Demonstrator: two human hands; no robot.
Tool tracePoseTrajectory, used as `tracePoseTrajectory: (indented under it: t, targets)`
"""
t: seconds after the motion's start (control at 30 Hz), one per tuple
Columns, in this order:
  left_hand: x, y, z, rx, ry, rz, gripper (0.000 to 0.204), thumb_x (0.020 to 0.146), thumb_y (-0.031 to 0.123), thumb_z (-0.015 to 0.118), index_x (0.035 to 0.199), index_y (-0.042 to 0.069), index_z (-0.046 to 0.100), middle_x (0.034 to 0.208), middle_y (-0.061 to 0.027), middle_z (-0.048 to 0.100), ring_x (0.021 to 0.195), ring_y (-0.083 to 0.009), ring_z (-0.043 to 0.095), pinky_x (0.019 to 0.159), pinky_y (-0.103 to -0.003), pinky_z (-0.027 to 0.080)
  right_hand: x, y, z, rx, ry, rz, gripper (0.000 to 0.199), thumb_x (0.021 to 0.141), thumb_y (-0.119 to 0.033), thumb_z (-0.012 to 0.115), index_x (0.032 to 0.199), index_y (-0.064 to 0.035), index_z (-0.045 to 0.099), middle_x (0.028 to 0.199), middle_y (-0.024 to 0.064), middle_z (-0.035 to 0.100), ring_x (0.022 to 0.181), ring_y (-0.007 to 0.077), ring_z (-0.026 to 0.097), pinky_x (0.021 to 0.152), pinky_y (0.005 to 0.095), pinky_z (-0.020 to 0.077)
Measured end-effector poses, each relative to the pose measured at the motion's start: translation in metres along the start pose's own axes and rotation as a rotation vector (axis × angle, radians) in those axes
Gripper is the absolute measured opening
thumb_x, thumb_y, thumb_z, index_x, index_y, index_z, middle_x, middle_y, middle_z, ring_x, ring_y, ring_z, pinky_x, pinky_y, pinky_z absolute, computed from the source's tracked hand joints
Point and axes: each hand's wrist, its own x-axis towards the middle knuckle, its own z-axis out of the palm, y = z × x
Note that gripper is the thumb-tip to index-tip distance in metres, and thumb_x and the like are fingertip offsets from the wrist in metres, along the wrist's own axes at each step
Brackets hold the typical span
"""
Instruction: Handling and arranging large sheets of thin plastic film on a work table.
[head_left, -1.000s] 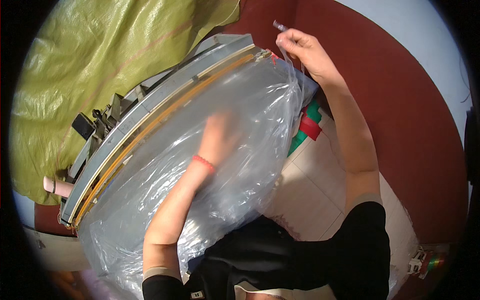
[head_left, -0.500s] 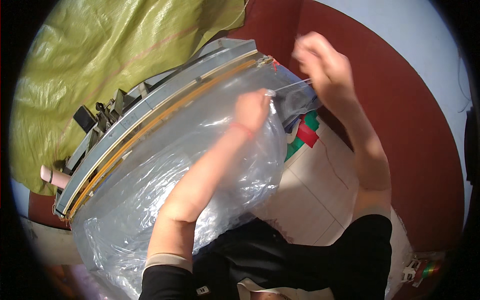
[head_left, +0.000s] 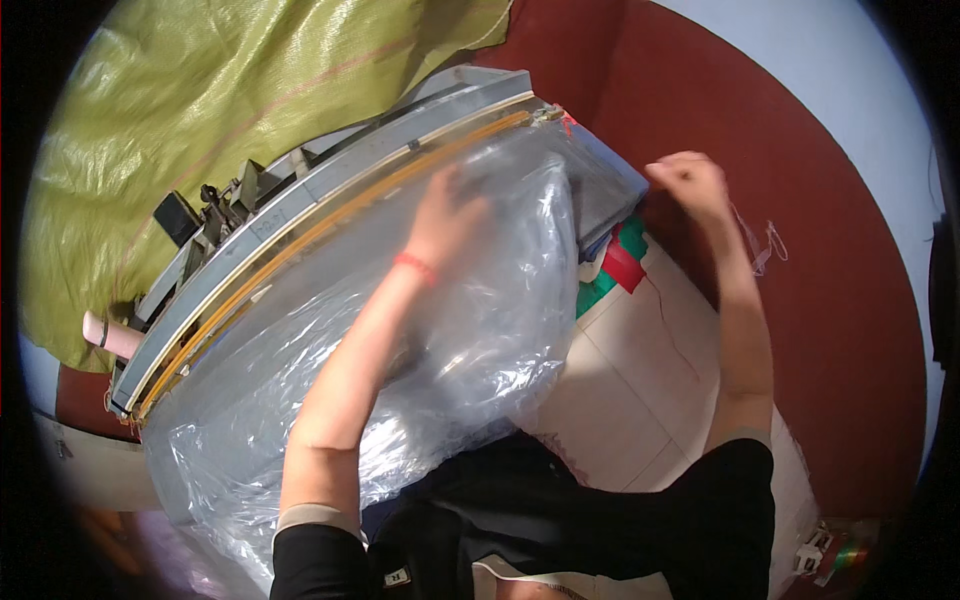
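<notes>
Over a large clear plastic sheet (head_left: 480, 310), which covers the flat bed in front of me, my left hand (head_left: 445, 222) hovers or lightly touches it, blurred by motion. Its fingers look spread, and I see nothing in them. Off the right end of the bed, my right hand (head_left: 695, 185) is raised with its fingers curled closed. Whatever it may hold is hidden. A thin, tangled clear plastic strip (head_left: 768, 248) is in the air just right of that wrist; whether the hand still has hold of it does not show.
Beyond the sheet runs a long grey metal rail (head_left: 300, 200) with a yellow strip (head_left: 330, 215) alongside. A yellow-green woven cover (head_left: 200, 110) lies behind it, and a pink roll (head_left: 110, 335) at the left end. Red and green cloth (head_left: 624, 264) rests by the tiled floor (head_left: 630, 390).
The strip stretched between my hands has come away from the sheet and now hangs by my right wrist. My left hand let go and moved left; my right hand moved lower and to the right.
</notes>
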Motion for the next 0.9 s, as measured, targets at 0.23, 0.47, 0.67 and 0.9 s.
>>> tracePoseTrajectory:
  t: [0.23,0.47,0.67,0.9]
  targets:
    - [-0.059,-0.027,-0.048,0.198,-0.001,0.076,0.043,0.077,0.013,0.060,0.117,0.009,0.046,0.118,-0.0075,0.048,0.110,-0.0197,0.045,0.087,-0.033,0.038,-0.015,-0.047,0.066,1.055,-0.363,0.134,0.021,0.080,-0.015,0.060,0.092,0.0014,0.062,0.081,0.0056,0.063,0.079,0.0117,0.057,0.073,0.0239,0.0438]
    - [-0.167,-0.030,-0.156,0.549,0.061,0.073,0.031,0.072,0.006,0.062,0.102,0.004,0.054,0.112,-0.0124,0.052,0.108,-0.0274,0.046,0.090,-0.036,0.037,0.024,-0.002,0.125,0.700,-0.145,0.263,0.022,0.083,-0.020,0.056,0.084,0.0008,0.062,0.073,0.0029,0.060,0.069,0.0099,0.054,0.065,0.0243,0.0433]
    - [-0.271,-0.049,-0.290,1.047,0.411,-0.057,0.028,0.074,0.010,0.061,0.101,0.004,0.055,0.109,-0.0144,0.052,0.104,-0.0308,0.047,0.088,-0.038,0.039,0.047,0.048,0.176,0.140,-0.008,0.001,0.031,0.087,-0.026,0.044,0.107,-0.0075,0.058,0.098,0.0114,0.062,0.089,0.0185,0.058,0.078,0.0306,0.0430]
    - [-0.365,-0.063,-0.375,0.982,0.530,-0.418,0.034,0.076,0.020,0.060,0.105,0.005,0.055,0.107,-0.0146,0.054,0.105,-0.0293,0.047,0.087,-0.036,0.039,0.060,0.086,0.192,0.147,-0.152,0.141,0.038,0.088,-0.033,0.046,0.102,0.0008,0.057,0.088,0.0127,0.060,0.083,0.0174,0.055,0.078,0.0269,0.0403]
